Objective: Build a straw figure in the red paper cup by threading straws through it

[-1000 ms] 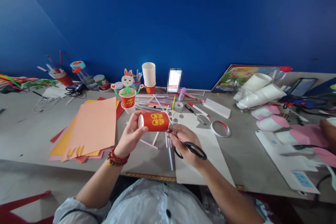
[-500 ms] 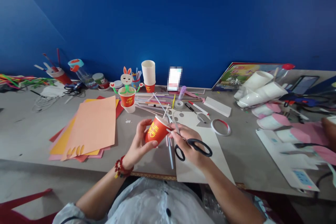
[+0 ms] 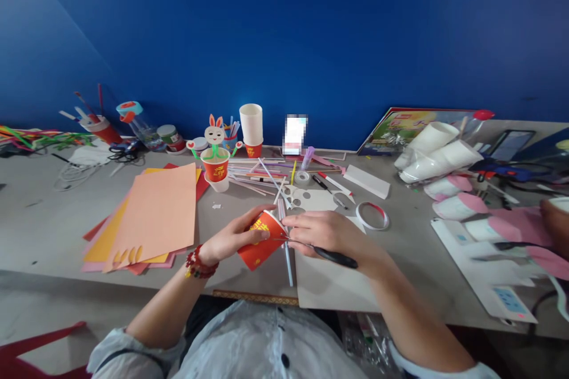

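A red paper cup [image 3: 262,253] with yellow lettering is gripped in my left hand [image 3: 237,231], its rim tilted up and to the right. My right hand [image 3: 326,231] is closed around black-handled scissors [image 3: 335,257]. The blades point left and meet the cup's side just below the rim; whether they cut into it I cannot tell. Under the hands lie a pale blue straw [image 3: 289,269] and a white sheet of paper [image 3: 338,284]. Further back, a rabbit-faced figure [image 3: 215,135] with green stems stands in another red cup [image 3: 216,167].
Coloured paper sheets [image 3: 162,207] lie on the left. Straws and sticks [image 3: 253,174], pens and a tape roll [image 3: 372,215] are spread behind. White cups [image 3: 444,160] and a white power strip [image 3: 489,284] are at the right. A person's hand [image 3: 555,222] shows at the right edge.
The red cup has turned and tipped lower in my left hand. My right hand has rolled over, palm down, bringing the scissor blades against the cup's side.
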`<action>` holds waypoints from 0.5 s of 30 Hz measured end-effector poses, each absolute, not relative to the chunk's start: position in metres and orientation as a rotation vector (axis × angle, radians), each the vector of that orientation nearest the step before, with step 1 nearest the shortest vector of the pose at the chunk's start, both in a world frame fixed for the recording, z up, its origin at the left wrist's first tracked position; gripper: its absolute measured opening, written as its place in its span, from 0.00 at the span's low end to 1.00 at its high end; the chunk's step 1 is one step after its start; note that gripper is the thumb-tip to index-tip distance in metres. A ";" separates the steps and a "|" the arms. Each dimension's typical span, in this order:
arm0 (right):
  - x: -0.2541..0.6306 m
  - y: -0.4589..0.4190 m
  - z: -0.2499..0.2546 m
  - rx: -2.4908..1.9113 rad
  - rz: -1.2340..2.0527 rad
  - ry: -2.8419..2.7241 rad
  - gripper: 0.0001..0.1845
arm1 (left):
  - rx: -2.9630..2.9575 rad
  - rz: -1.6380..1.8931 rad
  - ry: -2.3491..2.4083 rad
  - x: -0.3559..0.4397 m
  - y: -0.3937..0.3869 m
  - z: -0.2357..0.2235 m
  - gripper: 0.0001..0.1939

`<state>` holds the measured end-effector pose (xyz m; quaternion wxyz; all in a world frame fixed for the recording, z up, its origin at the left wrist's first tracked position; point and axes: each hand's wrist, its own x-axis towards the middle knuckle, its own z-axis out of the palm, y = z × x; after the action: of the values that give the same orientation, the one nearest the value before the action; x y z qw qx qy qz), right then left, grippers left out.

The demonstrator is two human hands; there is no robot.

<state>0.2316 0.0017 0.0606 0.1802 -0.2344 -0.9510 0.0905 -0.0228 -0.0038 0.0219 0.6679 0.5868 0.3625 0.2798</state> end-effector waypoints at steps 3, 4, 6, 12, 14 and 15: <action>0.229 0.004 0.054 -0.631 0.166 -2.711 0.12 | 1.383 0.586 0.855 -0.026 0.001 0.023 0.31; 0.228 0.004 0.052 -0.627 0.166 -2.706 0.12 | 1.399 0.578 0.869 -0.027 0.002 0.023 0.31; 0.225 0.004 0.048 -0.641 0.201 -2.676 0.13 | 1.420 0.581 0.891 -0.027 0.002 0.023 0.31; 0.217 -0.004 0.043 -0.854 0.536 -2.472 0.18 | 1.505 0.702 0.977 -0.022 -0.008 0.024 0.36; 0.214 -0.007 0.039 -0.964 0.677 -2.321 0.19 | 1.594 0.785 1.031 -0.019 -0.011 0.022 0.37; 0.212 -0.008 0.037 -0.999 0.744 -2.243 0.19 | 1.642 0.841 1.053 -0.017 -0.013 0.021 0.36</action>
<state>0.2121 -0.0083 0.0365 0.2842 -0.3733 -0.8382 0.2781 -0.0169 -0.0126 0.0206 0.4871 0.6752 0.4328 0.3457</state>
